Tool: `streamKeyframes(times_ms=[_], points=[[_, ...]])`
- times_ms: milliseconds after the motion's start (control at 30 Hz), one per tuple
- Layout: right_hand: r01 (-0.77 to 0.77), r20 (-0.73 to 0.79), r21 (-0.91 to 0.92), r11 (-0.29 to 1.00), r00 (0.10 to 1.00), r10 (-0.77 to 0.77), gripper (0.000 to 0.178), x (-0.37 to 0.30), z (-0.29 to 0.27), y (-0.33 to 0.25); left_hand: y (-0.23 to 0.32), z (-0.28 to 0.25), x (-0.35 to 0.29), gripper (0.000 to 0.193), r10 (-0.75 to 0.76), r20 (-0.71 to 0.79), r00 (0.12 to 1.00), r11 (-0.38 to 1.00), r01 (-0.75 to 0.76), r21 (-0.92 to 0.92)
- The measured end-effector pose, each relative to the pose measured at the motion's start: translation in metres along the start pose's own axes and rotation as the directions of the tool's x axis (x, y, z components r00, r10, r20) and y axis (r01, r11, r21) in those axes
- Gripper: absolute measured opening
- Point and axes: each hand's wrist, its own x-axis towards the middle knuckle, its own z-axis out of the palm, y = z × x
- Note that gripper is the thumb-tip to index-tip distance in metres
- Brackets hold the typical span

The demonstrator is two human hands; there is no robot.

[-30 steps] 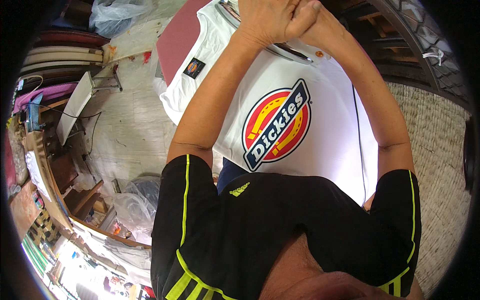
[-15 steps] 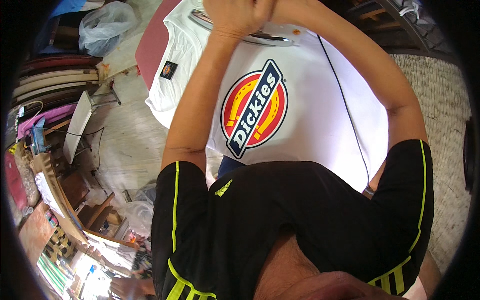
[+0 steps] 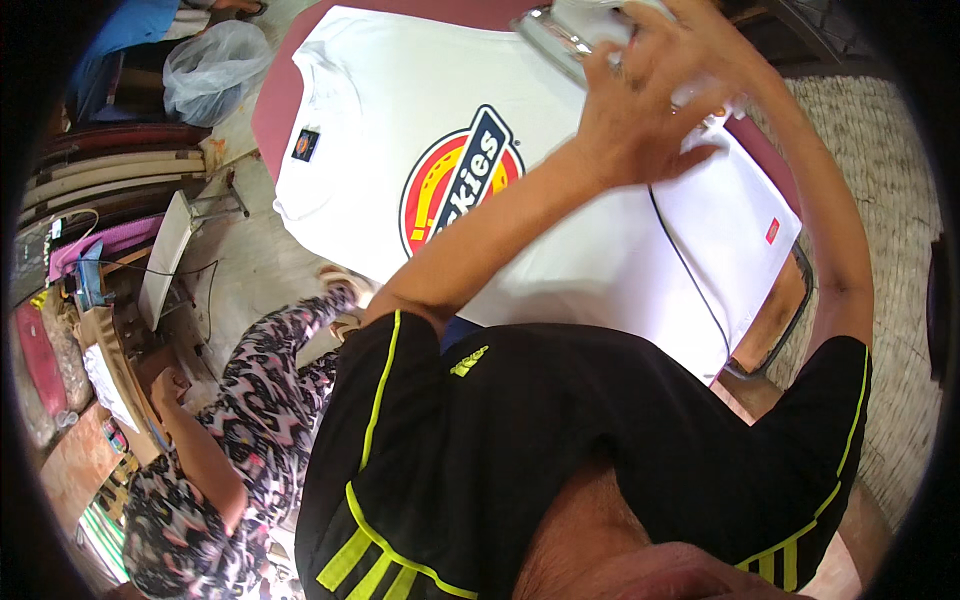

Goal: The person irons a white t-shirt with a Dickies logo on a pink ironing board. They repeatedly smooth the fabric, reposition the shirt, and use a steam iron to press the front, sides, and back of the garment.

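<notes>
A white T-shirt (image 3: 400, 60) with a round red, yellow and dark blue print (image 3: 450, 180) lies spread on a maroon padded board (image 3: 275, 100). At the shirt's far right, a chrome clothes iron (image 3: 560, 40) is partly covered by both hands. My right hand (image 3: 690, 25) closes around the top of the iron; its fingers are partly hidden and blurred. Just beside it, my left hand (image 3: 640, 120) is open, its blurred fingers spread over the iron's near side. A black cord (image 3: 690, 265) trails across the shirt toward my body.
Another person in patterned clothing (image 3: 250, 400) is close on my left. Farther left are a small white-topped stand (image 3: 165, 255), stacked boards (image 3: 115, 165) and a clear plastic bag (image 3: 215, 70). A ridged, pale surface (image 3: 880, 200) lies to the right.
Both hands and the iron have moved right; my left hand has opened away from the other hand. More of the shirt shows, and the person in patterned clothing has come into view.
</notes>
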Motion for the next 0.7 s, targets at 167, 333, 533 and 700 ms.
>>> streamKeyframes(times_ms=[167,333,533,700], points=[[-0.213,-0.113,0.082,0.974,0.969,0.221,0.035,-0.029,-0.020,0.019,0.037,0.016,-0.073,0.042,-0.112,0.477,0.872,0.982,0.171,-0.083],[-0.084,-0.095,-0.060,0.995,0.992,0.078,0.032,-0.038,-0.014,0.017,0.070,0.039,-0.086,0.035,-0.020,0.574,0.819,0.978,0.136,-0.160],[0.016,-0.004,0.024,1.000,1.000,-0.015,0.029,-0.025,0.018,0.006,0.110,0.035,-0.118,0.034,0.261,0.597,0.759,0.889,0.052,-0.456],[0.266,-0.060,-0.067,0.962,0.961,-0.270,0.031,0.014,0.048,-0.007,0.108,0.027,-0.111,0.035,0.301,0.607,0.735,0.848,0.086,-0.523]])
